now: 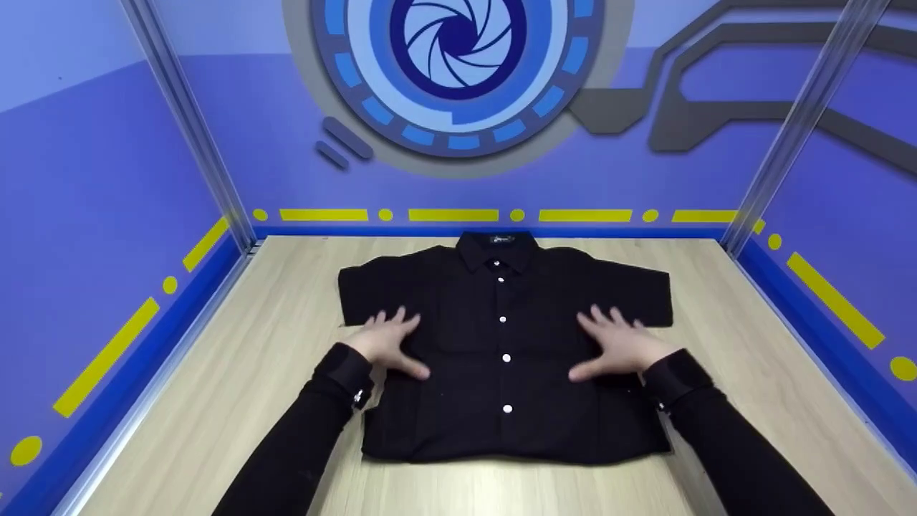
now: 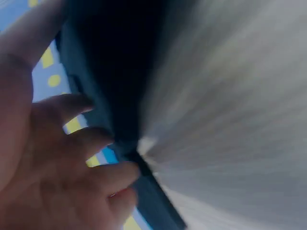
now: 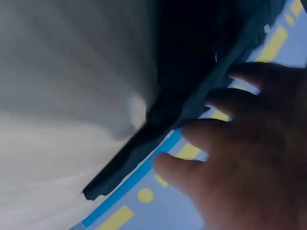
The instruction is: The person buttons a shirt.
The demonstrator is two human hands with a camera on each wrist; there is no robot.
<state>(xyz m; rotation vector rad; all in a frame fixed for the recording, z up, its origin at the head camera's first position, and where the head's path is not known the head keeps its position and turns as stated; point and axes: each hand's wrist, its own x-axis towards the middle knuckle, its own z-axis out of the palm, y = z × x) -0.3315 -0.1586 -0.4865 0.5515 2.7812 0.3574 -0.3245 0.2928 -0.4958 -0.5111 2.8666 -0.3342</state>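
Observation:
A black short-sleeved button-up shirt [image 1: 466,387] lies front side up, its collar towards the back wall and its white buttons running down the middle. The lower part seems tucked under, ending in a thick straight edge. Over the shirt's left side, just below the sleeve, my left hand [image 1: 390,345] is spread with the thumb pointing inward. My right hand [image 1: 622,344] mirrors it below the other sleeve, fingers apart. Neither hand grips cloth. In both wrist views the fingers are beside the dark cloth; whether they touch it I cannot tell.
The shirt lies on a light wooden table [image 1: 286,344]. Blue printed panels [image 1: 458,190] enclose the back and both sides, with metal posts [image 1: 193,115] at the corners. The collar reaches close to the back panel.

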